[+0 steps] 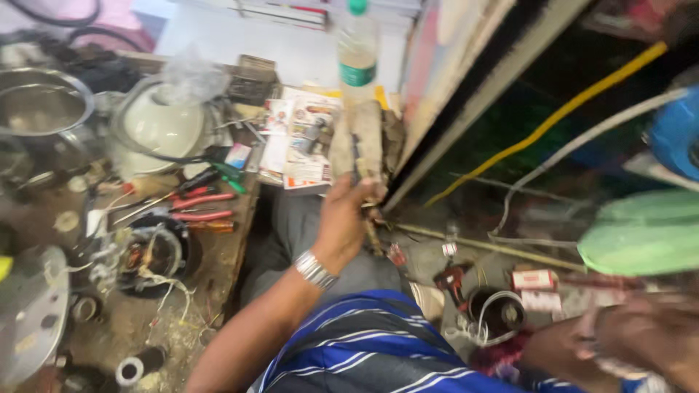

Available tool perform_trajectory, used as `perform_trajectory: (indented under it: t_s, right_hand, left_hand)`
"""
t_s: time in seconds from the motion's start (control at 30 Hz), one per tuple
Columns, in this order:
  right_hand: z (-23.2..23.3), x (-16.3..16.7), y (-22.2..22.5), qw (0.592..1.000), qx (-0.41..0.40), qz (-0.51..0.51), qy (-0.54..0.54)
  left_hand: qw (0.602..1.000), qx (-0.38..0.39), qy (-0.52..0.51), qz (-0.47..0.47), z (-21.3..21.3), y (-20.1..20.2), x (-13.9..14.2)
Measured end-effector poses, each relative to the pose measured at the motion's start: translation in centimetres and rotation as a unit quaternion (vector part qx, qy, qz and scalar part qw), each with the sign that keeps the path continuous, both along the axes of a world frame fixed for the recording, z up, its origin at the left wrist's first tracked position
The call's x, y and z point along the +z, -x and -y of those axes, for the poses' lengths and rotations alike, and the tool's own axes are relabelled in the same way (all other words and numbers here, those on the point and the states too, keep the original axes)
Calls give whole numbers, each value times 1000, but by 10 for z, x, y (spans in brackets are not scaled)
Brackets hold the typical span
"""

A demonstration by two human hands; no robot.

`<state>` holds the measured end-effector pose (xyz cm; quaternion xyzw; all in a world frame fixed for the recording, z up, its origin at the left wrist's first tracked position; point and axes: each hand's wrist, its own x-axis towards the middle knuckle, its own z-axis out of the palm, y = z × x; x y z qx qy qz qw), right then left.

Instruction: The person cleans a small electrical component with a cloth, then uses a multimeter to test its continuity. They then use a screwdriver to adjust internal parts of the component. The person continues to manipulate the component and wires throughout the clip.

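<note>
The left hand (342, 218) is pinching a thin dark metal rod (356, 156), standing upright, long axis pointing away, before a worn wooden block (368, 131). The blurred right hand (648, 338) is impossible to read.

workbench (226, 247): worn wood (cluttered) | wall (306, 44): pale | light: bright daylight

Motion-blurred right hand (641, 338) at four o'clock, grip unreadable; clear plastic bottle with green cap (357, 51) cropped at twelve o'clock.

A plastic bottle (357, 54), red-handled pliers (200, 207) and a steel pot (44, 109) sit on the workbench (218, 255).
</note>
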<state>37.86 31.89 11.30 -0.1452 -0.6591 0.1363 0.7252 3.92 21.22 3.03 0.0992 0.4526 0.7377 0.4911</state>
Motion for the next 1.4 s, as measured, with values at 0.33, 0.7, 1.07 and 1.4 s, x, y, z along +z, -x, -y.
perform_trajectory:
  t_s: [0.33,0.7,1.07,1.4]
  right_hand:
    - [66,20,179,881,337,329,-45]
    - [112,-87,344,734,490,434,181]
    - [184,-170,445,685,549,451,163]
    - [180,-171,449,712,488,493,112]
  left_hand:
    - [748,45,38,-661,-75,45,-19]
    - [683,586,268,-344,271,79,-44]
    - [774,277,314,-475,297,173,-45]
    - [756,379,288,-450,272,168,-52]
